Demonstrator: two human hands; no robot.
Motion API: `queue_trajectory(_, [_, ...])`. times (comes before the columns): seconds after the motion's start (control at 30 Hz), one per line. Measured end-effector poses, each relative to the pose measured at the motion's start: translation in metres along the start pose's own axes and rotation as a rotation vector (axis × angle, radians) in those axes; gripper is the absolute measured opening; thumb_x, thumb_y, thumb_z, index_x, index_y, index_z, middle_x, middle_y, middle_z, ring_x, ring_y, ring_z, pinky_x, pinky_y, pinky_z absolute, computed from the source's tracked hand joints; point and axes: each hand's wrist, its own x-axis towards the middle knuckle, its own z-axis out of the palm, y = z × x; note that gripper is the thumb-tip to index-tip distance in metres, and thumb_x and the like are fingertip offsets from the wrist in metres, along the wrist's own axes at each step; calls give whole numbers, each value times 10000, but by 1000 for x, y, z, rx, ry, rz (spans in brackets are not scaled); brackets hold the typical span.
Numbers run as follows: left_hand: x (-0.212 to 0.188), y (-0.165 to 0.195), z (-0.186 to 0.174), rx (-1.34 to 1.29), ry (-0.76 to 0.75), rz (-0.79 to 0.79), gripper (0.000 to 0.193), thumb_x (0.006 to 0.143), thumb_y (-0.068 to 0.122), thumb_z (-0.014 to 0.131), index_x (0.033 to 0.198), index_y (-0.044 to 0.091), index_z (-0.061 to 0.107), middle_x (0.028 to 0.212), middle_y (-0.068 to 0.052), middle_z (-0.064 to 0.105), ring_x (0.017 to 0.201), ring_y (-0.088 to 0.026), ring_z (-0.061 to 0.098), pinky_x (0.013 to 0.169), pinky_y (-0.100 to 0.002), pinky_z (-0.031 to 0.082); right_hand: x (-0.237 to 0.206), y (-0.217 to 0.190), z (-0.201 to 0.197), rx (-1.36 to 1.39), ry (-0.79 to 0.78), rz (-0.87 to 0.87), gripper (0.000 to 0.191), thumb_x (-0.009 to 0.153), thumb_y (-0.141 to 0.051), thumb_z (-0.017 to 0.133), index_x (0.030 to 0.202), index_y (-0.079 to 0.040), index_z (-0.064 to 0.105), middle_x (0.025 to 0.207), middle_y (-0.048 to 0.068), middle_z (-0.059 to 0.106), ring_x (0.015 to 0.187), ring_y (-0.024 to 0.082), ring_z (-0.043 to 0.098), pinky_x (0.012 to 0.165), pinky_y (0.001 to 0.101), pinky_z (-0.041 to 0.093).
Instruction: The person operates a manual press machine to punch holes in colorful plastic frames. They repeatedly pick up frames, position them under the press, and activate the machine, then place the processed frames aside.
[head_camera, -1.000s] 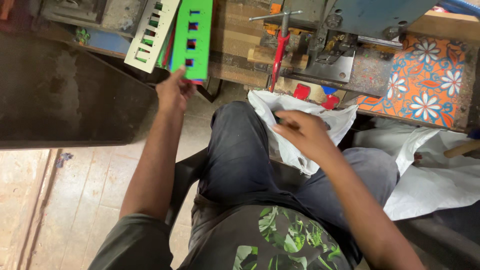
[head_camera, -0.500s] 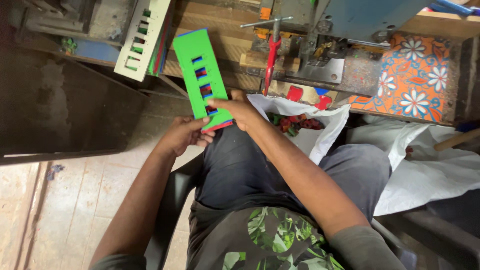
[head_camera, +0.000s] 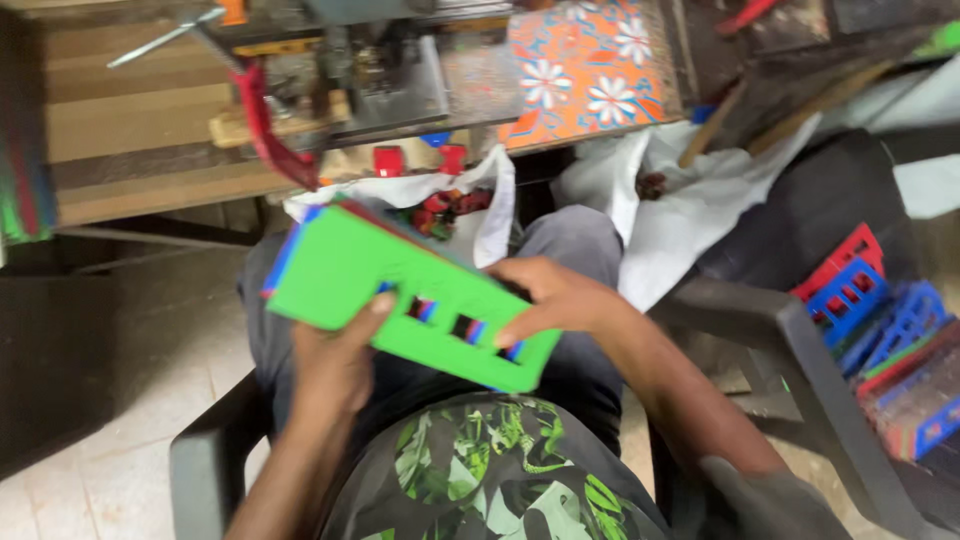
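We hold the green slotted plate (head_camera: 400, 295) over our lap, our left hand (head_camera: 335, 365) closed on its near edge and our right hand (head_camera: 555, 298) closed on its far end, with a white bag (head_camera: 480, 200) just beyond

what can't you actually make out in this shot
Head view only:
- How many sheets are under the green slotted plastic sheet: only blue and red edges peek out of the stack.
- Contents of the white bag: small red pieces, blurred and half hidden by the sheet.
- Left hand fingers: hidden under the stack.
- Right hand palm: turned down.
- The metal machine: cut off by the top edge, motion-blurred.
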Motion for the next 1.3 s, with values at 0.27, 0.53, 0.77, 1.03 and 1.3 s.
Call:
queue_trajectory(0.27, [83, -81, 162, 15, -481, -197, 412, 947, 238, 736, 1248, -34, 669, 1136, -84, 731, 1022, -171, 692, 901, -346, 564, -122, 33, -57, 424, 580, -4, 617, 751, -179, 869, 1251, 96, 634, 1094, 136, 733, 924, 197, 709, 824, 357, 575])
queue_trajectory(0.53, [114, -125, 139, 212, -394, -240, 440, 928, 324, 721, 1223, 2, 670, 994, -77, 730, 827, -117, 697, 656, -253, 557, -21, 39, -188, 342, 713, -70, 397, 821, -131, 822, 1151, 50, 697, 1031, 96, 745, 856, 168, 719, 770, 330, 598])
queue_trajectory(0.77, [84, -130, 39, 331, -366, -372, 423, 920, 276, 708, 1201, -40, 687, 1011, -114, 761, 844, -143, 724, 673, -255, 555, 30, 28, -235, 358, 695, -22, 328, 821, -107, 829, 1090, 51, 730, 986, 108, 760, 830, 176, 737, 753, 340, 609])
queue_trajectory(1.03, [82, -136, 8, 378, -327, -422, 445, 931, 241, 699, 1242, -73, 651, 1042, -139, 774, 868, -152, 739, 673, -260, 559, 13, 30, -246, -500, 1132, 240, 454, 868, -404, 870, 1009, 26, 829, 802, 173, 760, 712, 251, 713, 652, 385, 515])
queue_trajectory(1.3, [86, -136, 10, 422, -337, -397, 466, 920, 239, 710, 1252, -82, 646, 1032, -139, 779, 861, -158, 743, 669, -262, 553, 54, 10, -224, -1344, 1241, -170, 1077, 674, -647, 950, 1383, 35, 513, 1417, 279, 529, 1337, 480, 483, 1127, 553, 395])
